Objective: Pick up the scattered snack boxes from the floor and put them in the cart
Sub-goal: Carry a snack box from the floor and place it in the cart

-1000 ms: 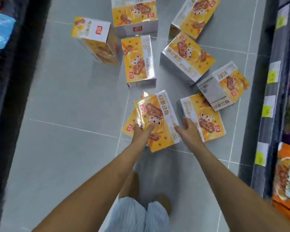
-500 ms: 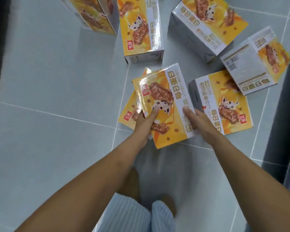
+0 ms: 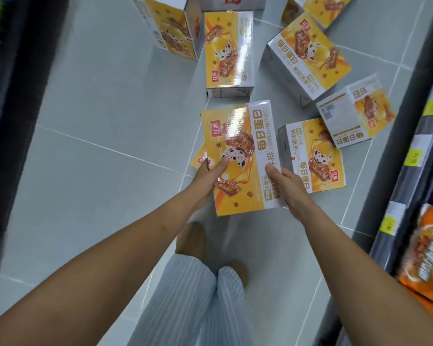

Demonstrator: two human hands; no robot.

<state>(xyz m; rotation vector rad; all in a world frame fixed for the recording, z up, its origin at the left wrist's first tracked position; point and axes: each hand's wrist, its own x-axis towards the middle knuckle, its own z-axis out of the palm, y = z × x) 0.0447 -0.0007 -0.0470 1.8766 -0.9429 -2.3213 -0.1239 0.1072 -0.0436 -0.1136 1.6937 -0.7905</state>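
We see glossy cardboard snack boxes (image 3: pixel 238 156) catching glare, a smooth, faintly sheened tiled floor (image 3: pixel 98 108), and striped cloth trousers (image 3: pixel 193 295).

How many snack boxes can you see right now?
9: one box held in both hands, one beneath it, four right, three ahead. More may lie outside view.
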